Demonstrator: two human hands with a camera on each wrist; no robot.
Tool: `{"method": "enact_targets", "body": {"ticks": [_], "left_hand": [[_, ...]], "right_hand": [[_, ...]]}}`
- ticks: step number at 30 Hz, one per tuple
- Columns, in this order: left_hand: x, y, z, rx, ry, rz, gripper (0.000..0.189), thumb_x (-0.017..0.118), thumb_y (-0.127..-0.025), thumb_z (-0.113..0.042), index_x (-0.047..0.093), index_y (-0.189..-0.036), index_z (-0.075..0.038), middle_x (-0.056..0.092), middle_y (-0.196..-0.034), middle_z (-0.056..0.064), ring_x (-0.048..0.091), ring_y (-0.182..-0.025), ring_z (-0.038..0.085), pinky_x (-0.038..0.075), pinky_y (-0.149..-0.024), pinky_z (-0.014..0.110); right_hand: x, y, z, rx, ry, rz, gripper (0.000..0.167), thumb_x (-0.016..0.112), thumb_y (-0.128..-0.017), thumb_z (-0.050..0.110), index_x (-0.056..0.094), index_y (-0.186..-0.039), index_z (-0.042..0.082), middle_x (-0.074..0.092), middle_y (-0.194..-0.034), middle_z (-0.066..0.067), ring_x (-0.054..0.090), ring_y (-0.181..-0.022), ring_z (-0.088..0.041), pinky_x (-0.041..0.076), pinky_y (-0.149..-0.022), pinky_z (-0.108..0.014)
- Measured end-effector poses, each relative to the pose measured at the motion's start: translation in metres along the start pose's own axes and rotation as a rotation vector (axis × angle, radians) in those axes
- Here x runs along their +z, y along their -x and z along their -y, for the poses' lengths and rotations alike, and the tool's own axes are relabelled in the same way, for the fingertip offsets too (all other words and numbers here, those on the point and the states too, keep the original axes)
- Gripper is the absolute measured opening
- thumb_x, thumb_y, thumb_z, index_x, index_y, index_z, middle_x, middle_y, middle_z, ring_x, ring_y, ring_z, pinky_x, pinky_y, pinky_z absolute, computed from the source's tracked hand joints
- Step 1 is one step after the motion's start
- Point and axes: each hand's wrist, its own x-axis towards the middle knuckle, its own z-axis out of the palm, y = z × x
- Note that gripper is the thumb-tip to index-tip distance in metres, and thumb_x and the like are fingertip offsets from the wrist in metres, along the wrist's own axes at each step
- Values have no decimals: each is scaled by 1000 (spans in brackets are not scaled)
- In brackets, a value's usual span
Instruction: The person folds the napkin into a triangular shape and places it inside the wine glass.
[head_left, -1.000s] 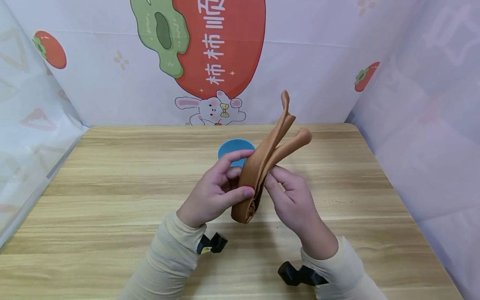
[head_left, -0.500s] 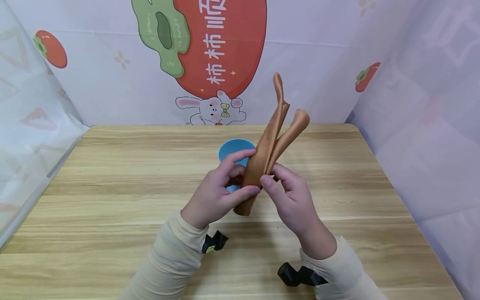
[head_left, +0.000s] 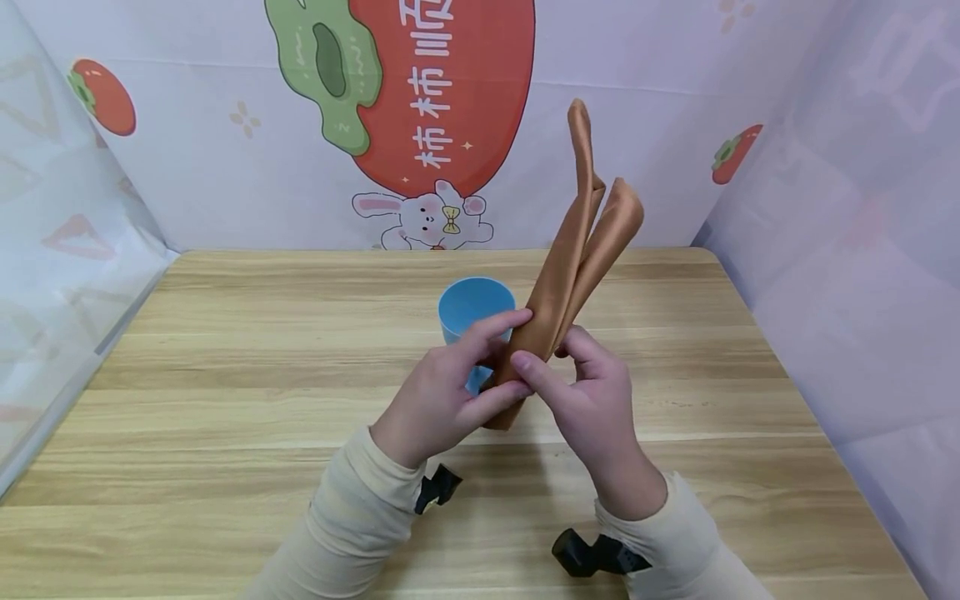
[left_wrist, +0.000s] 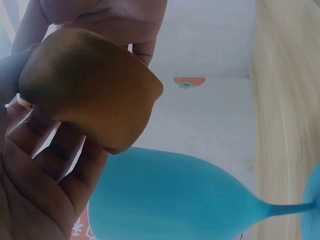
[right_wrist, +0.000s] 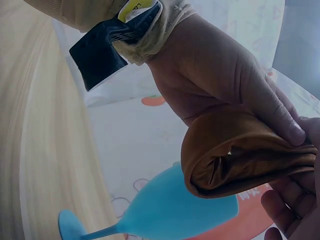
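A shiny brown cloth napkin (head_left: 558, 292), folded into a slim bundle, is held above the table between both hands. Its upper end splits into two rolled points leaning right. My left hand (head_left: 442, 396) grips the lower part from the left, thumb in front and fingers behind. From the right, my right hand (head_left: 592, 404) pinches it, thumb on the front near the left thumb. In the right wrist view the napkin's bottom end (right_wrist: 220, 155) shows a rounded fold with tucked layers inside. Behind the hands stands a blue goblet (head_left: 468, 302), upright; its stem (right_wrist: 102, 231) shows in the right wrist view.
The wood-grain table (head_left: 225, 417) spreads around the hands. White printed cloth (head_left: 637, 150) hangs behind and at both sides. A small black camera (head_left: 600, 554) is strapped at the right wrist, another black camera (head_left: 442, 486) at the left.
The napkin has risen and tilted more upright, its points higher now. The right thumb has moved from the napkin's right edge onto its front, and the left hand has shifted slightly right.
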Motion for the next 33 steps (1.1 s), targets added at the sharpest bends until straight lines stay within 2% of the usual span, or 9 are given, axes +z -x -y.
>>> {"method": "enact_targets", "body": {"ticks": [5, 11, 16, 19, 24, 25, 26, 30, 33], "left_hand": [[1, 0, 4, 44, -98, -3, 66, 77, -90, -16, 42, -146, -16, 69, -115, 4, 68, -95, 11, 56, -83, 28], [3, 0, 7, 28, -139, 18, 72, 77, -90, -18, 35, -148, -18, 68, -115, 4, 67, -99, 14, 56, -85, 32], [3, 0, 8, 17, -108, 28, 85, 79, -88, -15, 24, -154, -17, 69, -112, 5, 67, -102, 15, 56, -86, 34], [4, 0, 10, 24, -120, -2, 73, 82, -85, -14, 41, -145, -11, 68, -110, 3, 64, -100, 14, 54, -87, 31], [5, 1, 12, -76, 176, 8, 71, 77, -85, -1, 43, -148, -4, 59, -132, 9, 55, -121, 17, 47, -99, 31], [4, 1, 12, -93, 206, 8, 76, 77, -85, 0, 39, -151, -5, 56, -140, 9, 51, -128, 17, 45, -103, 32], [3, 1, 11, -99, 237, 16, 72, 77, -85, 0, 42, -148, -5, 57, -137, 8, 52, -126, 17, 46, -102, 32], [-4, 0, 9, -30, 34, -6, 50, 84, -82, -13, 61, -125, -9, 63, -121, 1, 58, -109, 11, 50, -92, 30], [-9, 0, 10, 14, -50, -27, 46, 86, -81, -17, 63, -119, -8, 64, -113, 0, 58, -103, 12, 49, -91, 32]], "right_hand": [[0, 0, -1, 7, 20, -20, 24, 77, -84, -3, 76, -107, 6, 73, -93, -1, 56, -87, -19, 38, -78, -34], [-3, -1, -1, 49, 13, -22, 25, 79, -82, -3, 75, -105, 6, 72, -88, 3, 51, -80, -17, 35, -69, -32], [-3, -2, -2, -49, 47, 15, 24, 80, -79, -6, 75, -100, 6, 71, -88, 5, 53, -80, -15, 35, -70, -34], [-2, -2, -3, -106, 72, 21, 19, 79, -79, -7, 74, -91, 8, 66, -81, 6, 51, -79, -13, 35, -70, -34], [-3, -1, -6, -157, 109, 8, 18, 75, -80, -10, 75, -87, 7, 63, -75, 4, 46, -73, -14, 35, -68, -31], [-3, -1, -6, -161, 109, 8, 18, 75, -80, -11, 75, -87, 6, 64, -75, 3, 46, -73, -14, 35, -69, -31], [-4, -1, -6, -169, 118, 9, 18, 75, -80, -11, 76, -88, 5, 65, -76, 3, 47, -73, -14, 36, -68, -31], [-5, -2, -5, -176, 129, 12, 19, 76, -80, -9, 75, -89, 7, 63, -76, 4, 47, -74, -14, 38, -69, -32], [-7, -3, -3, -173, 131, 15, 19, 77, -79, -8, 74, -89, 8, 64, -77, 6, 47, -75, -13, 39, -70, -31]]}}
